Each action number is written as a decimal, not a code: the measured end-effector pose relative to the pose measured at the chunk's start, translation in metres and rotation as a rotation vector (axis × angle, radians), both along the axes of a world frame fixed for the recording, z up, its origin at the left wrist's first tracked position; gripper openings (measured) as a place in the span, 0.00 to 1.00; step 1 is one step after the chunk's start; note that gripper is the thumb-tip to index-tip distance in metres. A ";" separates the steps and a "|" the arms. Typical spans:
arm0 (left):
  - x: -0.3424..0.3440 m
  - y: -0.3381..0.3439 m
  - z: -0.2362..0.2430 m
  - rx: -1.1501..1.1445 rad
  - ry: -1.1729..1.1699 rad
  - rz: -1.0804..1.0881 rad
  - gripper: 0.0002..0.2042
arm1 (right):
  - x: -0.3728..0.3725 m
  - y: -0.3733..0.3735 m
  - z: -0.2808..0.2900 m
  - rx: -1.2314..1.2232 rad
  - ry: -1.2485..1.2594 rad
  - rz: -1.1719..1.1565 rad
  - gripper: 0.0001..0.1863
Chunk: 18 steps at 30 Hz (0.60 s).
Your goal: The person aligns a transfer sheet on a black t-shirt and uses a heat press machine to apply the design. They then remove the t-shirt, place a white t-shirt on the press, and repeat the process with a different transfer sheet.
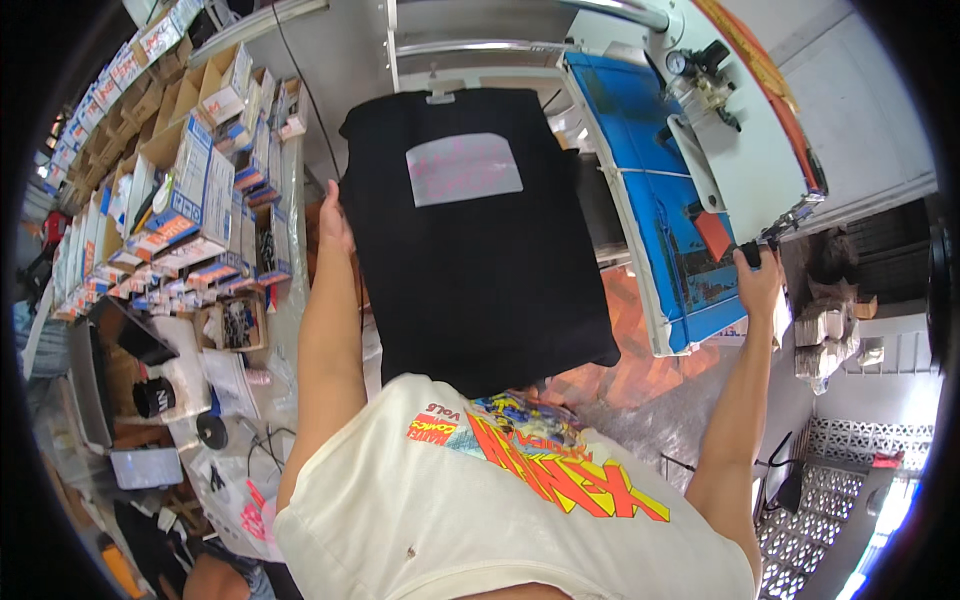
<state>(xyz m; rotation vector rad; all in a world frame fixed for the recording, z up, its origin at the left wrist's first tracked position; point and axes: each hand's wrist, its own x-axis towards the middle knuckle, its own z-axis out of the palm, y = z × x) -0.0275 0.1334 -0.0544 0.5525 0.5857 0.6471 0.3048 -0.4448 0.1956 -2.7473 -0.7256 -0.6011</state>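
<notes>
At centre frame, black cotton T-shirt with pale rectangular print [470,240] lies flat on press platen. Left hand [333,222] rests open on its nine-o'clock edge; right hand [757,275] grips black handle [749,256] of raised blue-faced press lid [655,190], three o'clock.

One black shirt [470,250], one blue platen [655,200] (boxes [190,190]: maybe dozens).

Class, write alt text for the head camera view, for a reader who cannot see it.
A person's left hand rests on the edge of a black T-shirt laid on a press, while the right hand grips a black handle beside the raised blue plate. Shelves of small boxes stand left.
</notes>
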 end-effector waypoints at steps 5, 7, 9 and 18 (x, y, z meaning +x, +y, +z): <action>0.024 0.067 0.022 0.045 -0.075 0.043 0.20 | 0.006 0.013 -0.002 0.036 -0.235 -0.091 0.13; 0.023 0.049 0.082 0.184 -0.122 0.000 0.15 | -0.028 0.068 0.002 0.267 -0.161 0.047 0.13; 0.030 -0.008 0.141 0.480 0.075 -0.056 0.14 | -0.082 0.157 0.042 0.452 0.382 0.248 0.20; 0.112 -0.205 0.277 1.495 -0.429 -0.109 0.38 | -0.117 0.157 0.210 0.389 1.053 0.999 0.25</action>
